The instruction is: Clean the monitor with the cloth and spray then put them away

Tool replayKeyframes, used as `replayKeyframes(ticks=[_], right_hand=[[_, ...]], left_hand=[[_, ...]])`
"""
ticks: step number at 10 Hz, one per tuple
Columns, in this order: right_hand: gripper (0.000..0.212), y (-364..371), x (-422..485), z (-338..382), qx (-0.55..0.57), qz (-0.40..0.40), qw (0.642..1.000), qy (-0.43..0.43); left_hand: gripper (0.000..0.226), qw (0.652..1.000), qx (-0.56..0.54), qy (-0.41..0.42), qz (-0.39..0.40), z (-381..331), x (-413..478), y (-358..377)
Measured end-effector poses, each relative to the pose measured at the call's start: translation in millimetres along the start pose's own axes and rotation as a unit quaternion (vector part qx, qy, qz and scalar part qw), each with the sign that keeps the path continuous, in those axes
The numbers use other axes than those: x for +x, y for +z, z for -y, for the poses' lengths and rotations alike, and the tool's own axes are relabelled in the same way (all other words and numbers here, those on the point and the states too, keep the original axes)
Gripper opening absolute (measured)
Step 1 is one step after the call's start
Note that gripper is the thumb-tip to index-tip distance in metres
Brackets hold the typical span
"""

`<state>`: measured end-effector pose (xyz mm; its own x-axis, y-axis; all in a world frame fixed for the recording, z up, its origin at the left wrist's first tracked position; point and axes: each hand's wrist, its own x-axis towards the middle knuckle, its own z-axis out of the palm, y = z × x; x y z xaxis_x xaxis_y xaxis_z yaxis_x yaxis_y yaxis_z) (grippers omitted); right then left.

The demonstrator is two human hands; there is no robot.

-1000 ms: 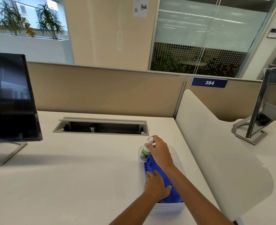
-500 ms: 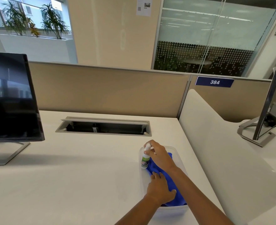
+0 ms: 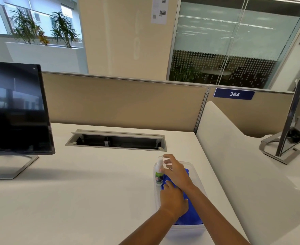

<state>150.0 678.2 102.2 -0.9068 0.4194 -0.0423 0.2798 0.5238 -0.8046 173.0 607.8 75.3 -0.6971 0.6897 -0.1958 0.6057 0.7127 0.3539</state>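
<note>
Your spray bottle [image 3: 159,172] stands upright in the far left corner of the clear plastic tub [image 3: 196,167], its long axis vertical and its white cap at the top. The green label faces you and a little left. Your right hand [image 3: 176,171] is just beside the bottle on its right, fingers spread and loosely curled, the fingertips at the cap and neck; it looks open, and you cannot tell from here whether any finger touches the bottle.

Your left hand [image 3: 173,198] lies palm down on the blue cloth [image 3: 189,214], fingers flat and together, pressing it rather than gripping it. The cloth fills most of the tub, with its long side running near to far along the tub's length.

The tub sits near the right edge of the white desk [image 3: 92,191], its long axis pointing away from you and slightly left. Close on its right rises the curved white divider [image 3: 242,165], so room is tight on that side. To the left the desk top is bare all the way to the monitor [image 3: 16,110], which stands well apart at the far left on its metal stand, screen dark. Beyond the tub, the open cable tray [image 3: 117,140] is set into the desk, near the beige partition [image 3: 121,101] that closes the far edge.
</note>
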Motion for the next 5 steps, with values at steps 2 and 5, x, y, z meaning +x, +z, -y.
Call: replayKeyframes(ticks=[2, 5], right_hand=[[0.032, -16.3, -19.5, -0.6, 0.026, -0.077, 0.997, -0.012], [0.019, -1.8, -52.2, 5.6, 0.008, -0.182, 0.981, -0.059]], left_hand=[[0.043, 0.993, 0.054, 0.047, -0.095, 12.6, -14.9, -20.9], [0.058, 0.961, 0.015, 0.039, -0.272, 53.9, -46.6, -26.4]])
